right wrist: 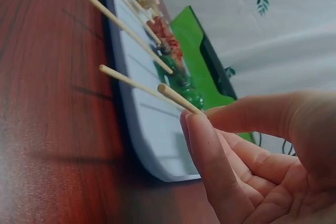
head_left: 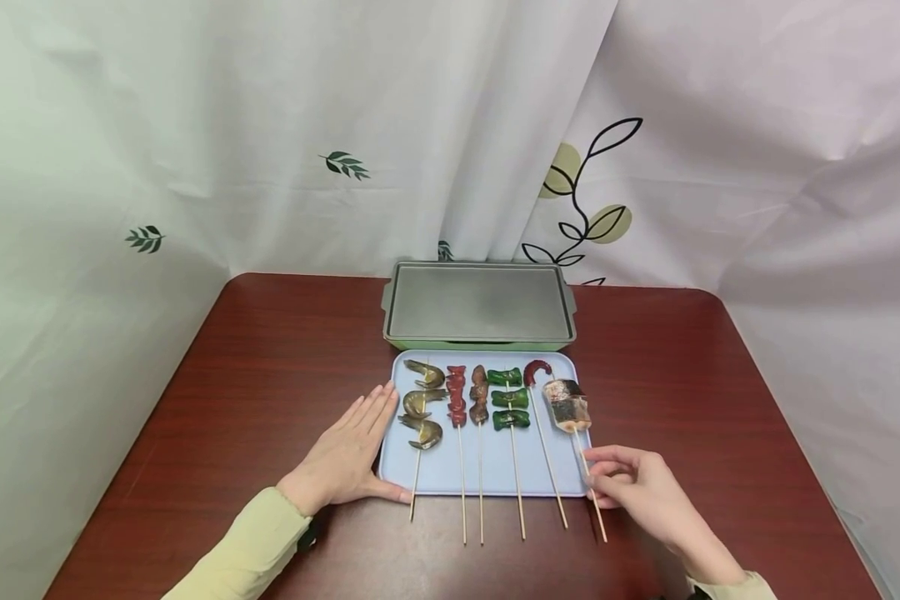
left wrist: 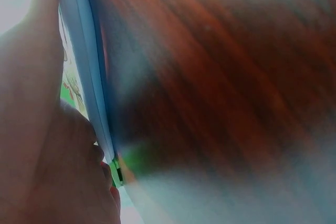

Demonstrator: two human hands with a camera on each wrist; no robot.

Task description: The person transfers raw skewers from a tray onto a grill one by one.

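Note:
A pale blue tray (head_left: 450, 479) holds a row of skewers with their sticks jutting over its near edge. My right hand (head_left: 637, 492) pinches the stick of the rightmost one, a fish skewer (head_left: 567, 406) with browned pieces, between thumb and fingers. In the right wrist view that stick's end (right wrist: 178, 98) pokes out past the fingertips. My left hand (head_left: 356, 454) lies flat with fingers straight along the tray's left edge, its thumb near the stick of the shrimp skewer (head_left: 422, 404). Between them lie a red meat skewer (head_left: 457, 396), a brown meat skewer (head_left: 479, 396), a green pepper skewer (head_left: 509, 400) and a curled red skewer (head_left: 536, 369).
Just behind the tray stands a grey flat-topped grill (head_left: 480, 302) with a green base. Both sit on a dark red wooden table (head_left: 285, 350). White curtains (head_left: 307, 125) with leaf prints hang around the table's back and sides.

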